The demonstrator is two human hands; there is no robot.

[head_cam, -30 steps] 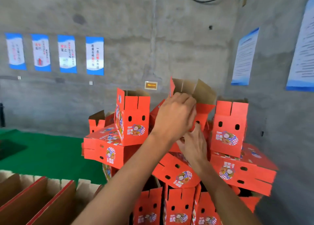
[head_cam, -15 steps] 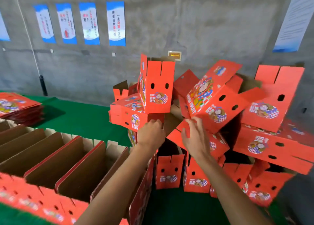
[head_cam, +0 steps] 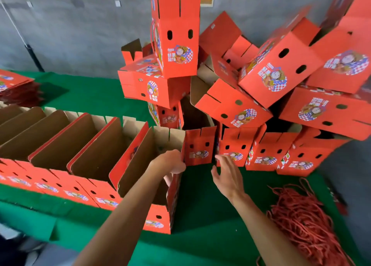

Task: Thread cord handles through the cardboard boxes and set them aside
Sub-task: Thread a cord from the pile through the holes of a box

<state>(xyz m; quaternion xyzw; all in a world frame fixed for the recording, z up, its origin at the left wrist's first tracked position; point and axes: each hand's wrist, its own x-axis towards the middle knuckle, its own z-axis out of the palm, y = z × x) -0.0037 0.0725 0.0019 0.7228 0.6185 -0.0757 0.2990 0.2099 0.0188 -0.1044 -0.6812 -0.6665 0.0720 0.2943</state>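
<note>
- Our left hand (head_cam: 170, 162) grips the far right corner of the nearest open box (head_cam: 160, 187), fingers curled over its rim; this box ends the row of open boxes (head_cam: 60, 143) running off toward 9 o'clock.
- Its long axis runs from us toward 12 o'clock, handle holes on the near end face.
- Our right hand (head_cam: 227, 175) hangs released, fingers spread, grasping nothing, just at 3 o'clock of the left hand.
- The red cords (head_cam: 301, 221) lie in a heap at 4 o'clock of the right hand, so we judge the right hand the nearer one to fetch a cord.
- The pile of finished boxes (head_cam: 251, 97) leans at 12 to 2 o'clock; its bottom boxes stand close to our fingers.
- Bare green cloth (head_cam: 200, 215) between box and cords gives working room.
</note>
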